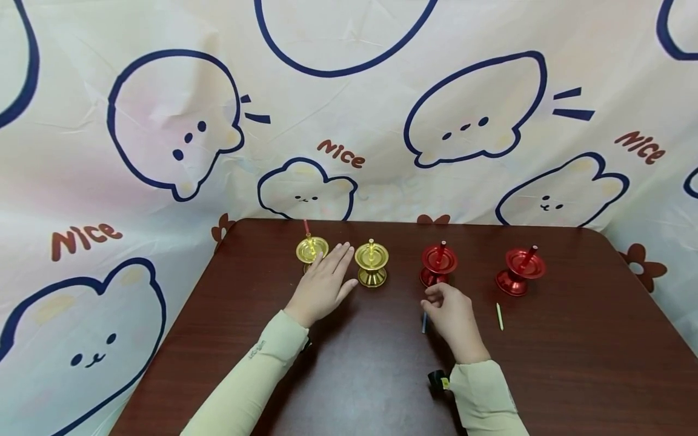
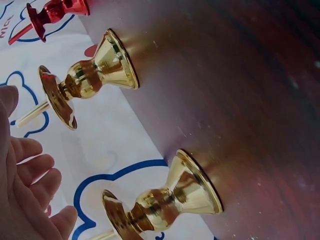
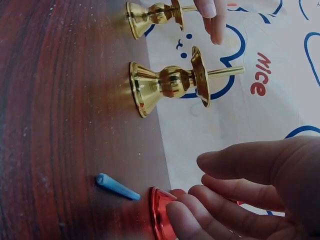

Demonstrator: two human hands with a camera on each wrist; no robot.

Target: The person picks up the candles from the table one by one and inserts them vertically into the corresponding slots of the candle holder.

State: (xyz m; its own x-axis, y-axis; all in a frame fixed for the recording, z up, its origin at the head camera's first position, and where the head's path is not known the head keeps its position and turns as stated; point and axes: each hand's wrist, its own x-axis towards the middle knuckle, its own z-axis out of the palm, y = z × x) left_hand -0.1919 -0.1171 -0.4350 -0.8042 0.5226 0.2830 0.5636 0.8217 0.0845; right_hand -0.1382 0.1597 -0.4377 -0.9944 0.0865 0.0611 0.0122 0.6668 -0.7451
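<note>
My left hand [image 1: 322, 284] is held palm down, fingers straight, between two gold candle holders, partly covering the leftmost holder [image 1: 305, 248]. A thin red candle [image 1: 306, 226] stands upright in that one. Right of the fingertips is the other gold holder [image 1: 372, 278], its stem bare. My right hand [image 1: 451, 315] hovers in front of a red candle holder [image 1: 438, 268], fingers loosely bent and nothing between thumb and fingertips. Under that hand a thin blue candle [image 3: 117, 187] lies on the table, partly hidden in the head view.
At the right stands another red candle holder [image 1: 512, 281]. A pale green candle [image 1: 499, 317] lies in front of it on the dark wooden table [image 1: 354, 387]. Behind the table hangs a cloth [image 1: 371, 109] printed with cartoon bears.
</note>
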